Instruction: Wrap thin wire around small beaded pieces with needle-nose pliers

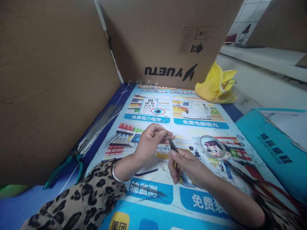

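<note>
My left hand (152,140) is closed in a pinch over the middle of the printed sheet, thumb against forefinger. What it pinches is too fine to make out. My right hand (183,163) is wrapped round a pair of pliers (173,147), whose dark jaws point up and touch or nearly touch the left fingertips. Thin wires (148,190) lie loose on the sheet below the hands. To the right, a round ring (213,147) of clear or pale material rests on the sheet near scissors (242,175) with red handles.
Green-handled pliers (78,163) lie at the left beside a bundle of straight wires (98,126). Cardboard panels (168,35) stand behind and at the left. A yellow bag (216,86) sits back right, a teal box (273,150) at the right. Small wire pieces (144,83) lie at the back.
</note>
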Action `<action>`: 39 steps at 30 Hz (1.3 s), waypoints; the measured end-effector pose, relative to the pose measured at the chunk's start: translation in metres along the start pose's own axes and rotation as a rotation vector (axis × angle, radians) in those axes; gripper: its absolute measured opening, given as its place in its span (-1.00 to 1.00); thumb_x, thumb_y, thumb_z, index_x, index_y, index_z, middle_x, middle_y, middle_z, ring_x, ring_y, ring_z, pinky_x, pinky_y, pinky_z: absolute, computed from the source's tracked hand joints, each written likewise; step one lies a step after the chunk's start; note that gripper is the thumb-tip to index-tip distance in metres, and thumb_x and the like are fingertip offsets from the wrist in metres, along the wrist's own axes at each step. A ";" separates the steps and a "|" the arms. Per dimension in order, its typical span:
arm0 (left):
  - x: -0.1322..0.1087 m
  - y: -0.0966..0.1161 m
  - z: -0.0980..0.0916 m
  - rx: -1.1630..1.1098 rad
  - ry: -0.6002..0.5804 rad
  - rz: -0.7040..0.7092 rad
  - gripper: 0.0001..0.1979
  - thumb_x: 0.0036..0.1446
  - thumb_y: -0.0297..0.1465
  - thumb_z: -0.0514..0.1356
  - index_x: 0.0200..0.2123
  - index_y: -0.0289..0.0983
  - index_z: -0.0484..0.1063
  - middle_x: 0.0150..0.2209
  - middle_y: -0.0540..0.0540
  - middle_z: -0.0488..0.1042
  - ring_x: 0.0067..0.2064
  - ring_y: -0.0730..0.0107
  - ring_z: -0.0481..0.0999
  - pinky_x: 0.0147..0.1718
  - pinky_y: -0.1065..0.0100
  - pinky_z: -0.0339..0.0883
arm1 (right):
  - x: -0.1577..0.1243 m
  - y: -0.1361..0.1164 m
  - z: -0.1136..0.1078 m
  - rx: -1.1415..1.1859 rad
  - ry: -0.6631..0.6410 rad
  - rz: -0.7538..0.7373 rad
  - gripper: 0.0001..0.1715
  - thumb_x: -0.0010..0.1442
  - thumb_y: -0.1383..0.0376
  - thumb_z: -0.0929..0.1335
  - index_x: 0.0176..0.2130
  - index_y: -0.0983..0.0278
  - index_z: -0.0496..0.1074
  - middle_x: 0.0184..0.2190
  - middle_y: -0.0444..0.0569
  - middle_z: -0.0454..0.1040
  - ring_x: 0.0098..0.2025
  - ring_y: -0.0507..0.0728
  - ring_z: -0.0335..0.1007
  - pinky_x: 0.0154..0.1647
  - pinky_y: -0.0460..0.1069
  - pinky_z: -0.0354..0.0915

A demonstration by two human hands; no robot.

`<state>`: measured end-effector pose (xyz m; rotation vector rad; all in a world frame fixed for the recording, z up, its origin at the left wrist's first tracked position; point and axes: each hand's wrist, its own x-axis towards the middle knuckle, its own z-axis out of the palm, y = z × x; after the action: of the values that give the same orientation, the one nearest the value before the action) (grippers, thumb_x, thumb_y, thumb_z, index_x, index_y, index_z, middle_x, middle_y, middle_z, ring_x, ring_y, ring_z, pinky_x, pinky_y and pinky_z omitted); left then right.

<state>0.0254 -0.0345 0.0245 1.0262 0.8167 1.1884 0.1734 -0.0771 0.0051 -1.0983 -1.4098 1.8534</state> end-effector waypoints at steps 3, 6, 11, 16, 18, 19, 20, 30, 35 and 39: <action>-0.001 -0.002 0.001 -0.004 0.002 -0.006 -0.86 0.10 -0.36 0.19 -0.38 -0.30 0.27 -0.36 -0.07 0.53 -0.29 0.33 0.59 -0.33 0.38 0.39 | 0.001 0.001 0.000 0.053 -0.009 0.019 -0.50 0.20 -0.07 0.17 -0.46 0.29 0.23 -0.69 -0.14 0.37 -0.69 -0.02 0.29 -0.68 -0.14 0.10; -0.001 -0.002 0.001 0.000 0.005 -0.011 -0.86 0.10 -0.36 0.18 -0.38 -0.30 0.27 -0.36 -0.07 0.54 -0.30 0.33 0.58 -0.33 0.37 0.39 | 0.002 0.002 0.001 0.084 -0.013 0.026 -0.50 0.19 -0.07 0.17 -0.46 0.29 0.24 -0.69 -0.14 0.36 -0.69 -0.01 0.30 -0.71 -0.15 0.10; -0.002 -0.002 0.003 -0.006 0.004 -0.023 -0.86 0.10 -0.36 0.18 -0.37 -0.30 0.27 -0.35 -0.07 0.54 -0.31 0.34 0.58 -0.33 0.37 0.41 | 0.002 0.002 0.002 0.091 -0.001 0.017 -0.49 0.20 -0.06 0.17 -0.48 0.29 0.24 -0.69 -0.14 0.37 -0.69 -0.02 0.30 -0.70 -0.16 0.09; -0.002 -0.004 0.002 -0.010 -0.001 -0.026 -0.87 0.10 -0.37 0.18 -0.37 -0.29 0.28 -0.35 -0.06 0.54 -0.31 0.36 0.58 -0.35 0.40 0.41 | 0.002 0.002 0.001 0.102 -0.006 0.015 -0.51 0.22 -0.04 0.17 -0.47 0.30 0.23 -0.69 -0.14 0.38 -0.69 -0.03 0.31 -0.69 -0.16 0.11; -0.002 -0.005 0.002 -0.005 -0.001 -0.025 -0.87 0.11 -0.37 0.18 -0.37 -0.30 0.27 -0.35 -0.06 0.54 -0.31 0.36 0.58 -0.36 0.41 0.41 | 0.002 0.002 0.001 0.095 -0.006 0.010 -0.51 0.22 -0.03 0.17 -0.48 0.29 0.23 -0.70 -0.15 0.37 -0.70 -0.04 0.29 -0.69 -0.16 0.11; -0.002 -0.005 0.002 -0.001 0.001 -0.025 -0.87 0.11 -0.37 0.18 -0.37 -0.30 0.28 -0.34 -0.07 0.54 -0.32 0.37 0.58 -0.37 0.41 0.40 | 0.002 0.002 0.001 0.092 -0.003 0.009 -0.52 0.22 -0.03 0.16 -0.48 0.29 0.22 -0.71 -0.16 0.36 -0.70 -0.04 0.27 -0.69 -0.16 0.10; -0.002 -0.004 0.002 0.002 0.004 -0.025 -0.87 0.10 -0.37 0.18 -0.37 -0.30 0.28 -0.34 -0.07 0.54 -0.32 0.37 0.58 -0.37 0.41 0.40 | 0.002 0.001 0.001 0.089 0.001 0.010 -0.53 0.23 -0.03 0.16 -0.48 0.28 0.21 -0.72 -0.16 0.36 -0.71 -0.05 0.26 -0.69 -0.16 0.08; -0.002 -0.006 0.001 0.055 0.031 -0.002 -0.89 0.09 -0.40 0.17 -0.39 -0.31 0.28 -0.36 -0.08 0.53 -0.42 0.47 0.52 -0.40 0.41 0.39 | 0.004 0.003 0.002 -0.001 0.047 0.026 -0.55 0.23 -0.02 0.14 -0.49 0.24 0.15 -0.79 -0.24 0.24 -0.75 -0.06 0.14 -0.70 -0.15 0.00; -0.002 -0.005 0.000 0.064 0.035 -0.024 -0.87 0.09 -0.38 0.17 -0.39 -0.30 0.27 -0.40 -0.05 0.51 -0.40 0.42 0.54 -0.42 0.40 0.40 | 0.003 0.001 0.003 -0.116 0.079 0.036 -0.56 0.23 -0.03 0.13 -0.49 0.22 0.12 -0.79 -0.26 0.21 -0.75 -0.06 0.08 -0.68 -0.13 0.05; -0.002 -0.004 0.000 0.061 0.034 -0.054 -0.86 0.09 -0.37 0.17 -0.39 -0.29 0.24 -0.42 -0.03 0.51 -0.41 0.42 0.55 -0.44 0.41 0.40 | 0.003 -0.002 0.005 -0.218 0.109 0.039 -0.58 0.22 -0.02 0.13 -0.49 0.21 0.09 -0.78 -0.28 0.17 -0.74 -0.06 0.06 -0.66 -0.12 0.05</action>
<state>0.0266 -0.0366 0.0210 1.0298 0.9062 1.1437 0.1676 -0.0765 0.0067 -1.3207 -1.5628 1.6675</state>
